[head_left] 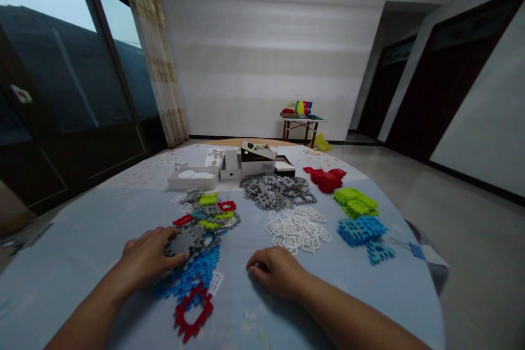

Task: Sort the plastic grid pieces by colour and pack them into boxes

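Observation:
My left hand (150,257) grips a dark grey interlocking puzzle piece (185,241) between thumb and fingers, low over the mixed pile. Under and beside that piece lie blue puzzle pieces (200,273). A red toothed ring (193,313) lies nearest me, with a small white lattice piece (215,283) by it. Beyond my left hand the pile goes on with lime green pieces (209,198) and another red ring (227,206). My right hand (279,270) rests on the table with its fingers curled in, and nothing shows in them. A heap of white lattice pieces (297,229) is just beyond it.
Sorted heaps of grey (279,191), red (327,179), lime green (356,202) and blue pieces (361,229) lie on the cloth-covered round table (102,224). White boxes (192,179) and a black-and-white box (258,161) stand at the back. A grey seat (437,268) is at the right edge.

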`<state>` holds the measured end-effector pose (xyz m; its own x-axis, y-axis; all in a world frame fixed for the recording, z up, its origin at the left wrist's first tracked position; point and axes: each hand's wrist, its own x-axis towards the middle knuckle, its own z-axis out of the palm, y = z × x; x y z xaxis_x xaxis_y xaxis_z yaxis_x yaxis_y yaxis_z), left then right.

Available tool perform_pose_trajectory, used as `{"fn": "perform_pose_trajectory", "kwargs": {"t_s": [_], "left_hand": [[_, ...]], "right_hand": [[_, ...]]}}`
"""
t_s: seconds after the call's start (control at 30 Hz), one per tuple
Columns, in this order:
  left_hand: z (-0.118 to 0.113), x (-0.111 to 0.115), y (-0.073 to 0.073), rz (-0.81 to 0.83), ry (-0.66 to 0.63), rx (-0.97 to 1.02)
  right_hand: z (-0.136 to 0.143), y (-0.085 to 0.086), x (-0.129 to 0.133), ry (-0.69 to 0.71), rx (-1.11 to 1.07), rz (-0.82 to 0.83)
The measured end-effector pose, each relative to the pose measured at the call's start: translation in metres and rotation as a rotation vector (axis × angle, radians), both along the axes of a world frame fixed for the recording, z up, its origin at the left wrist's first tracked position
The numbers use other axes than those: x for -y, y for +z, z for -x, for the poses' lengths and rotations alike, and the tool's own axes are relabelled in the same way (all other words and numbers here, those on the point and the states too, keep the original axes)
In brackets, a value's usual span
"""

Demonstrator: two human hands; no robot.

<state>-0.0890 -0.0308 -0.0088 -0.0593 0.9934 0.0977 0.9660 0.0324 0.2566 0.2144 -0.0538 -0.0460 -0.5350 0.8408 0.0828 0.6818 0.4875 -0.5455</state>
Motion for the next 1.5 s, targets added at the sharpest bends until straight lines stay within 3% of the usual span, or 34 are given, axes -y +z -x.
{"fn": "perform_pose_trajectory", "kwargs": {"t_s": [0.13,0.27,0.37,0.5,0.67,0.83,0.97,1.13,1.3,1.4,1.5], "left_hand": [[-0.013,0.005,0.017,-0.084,0.038,0.293],[-0.03,0.008,0.032,-0.065,0.075,0.653],[-0.045,0.001,0.037,-0.049,0.061,0.777],[-0.072,-0.026,0.036,0.038,0.016,0.793],[-0.115,-0.078,0.037,0.176,-0.05,0.715],[-0.157,-0.123,0.052,0.137,-0.023,0.715],[-0.167,-0.135,0.06,0.074,-0.002,0.708],[-0.139,-0.104,0.06,-0.017,-0.149,0.602],[-0.104,-0.028,0.055,-0.139,-0.314,0.321],[-0.089,0.019,0.04,-0.212,-0.361,0.172],[-0.077,0.055,0.014,-0.232,-0.482,-0.029]], "right_hand": [[-0.005,-0.002,0.006,0.031,-0.025,-0.024],[-0.005,-0.006,0.01,0.013,-0.047,-0.062],[-0.003,-0.007,0.01,-0.007,-0.043,-0.07],[-0.001,-0.01,0.008,-0.015,-0.046,-0.074],[-0.003,-0.014,0.004,0.006,-0.065,-0.065],[-0.005,-0.014,0.0,0.046,-0.099,-0.006],[-0.009,-0.014,-0.001,0.077,-0.144,0.009],[-0.015,-0.013,-0.001,0.116,-0.21,0.017],[-0.017,-0.011,0.001,0.124,-0.193,0.016],[-0.017,-0.01,0.002,0.121,-0.172,0.007],[-0.016,-0.009,0.004,0.118,-0.156,-0.006]]}}
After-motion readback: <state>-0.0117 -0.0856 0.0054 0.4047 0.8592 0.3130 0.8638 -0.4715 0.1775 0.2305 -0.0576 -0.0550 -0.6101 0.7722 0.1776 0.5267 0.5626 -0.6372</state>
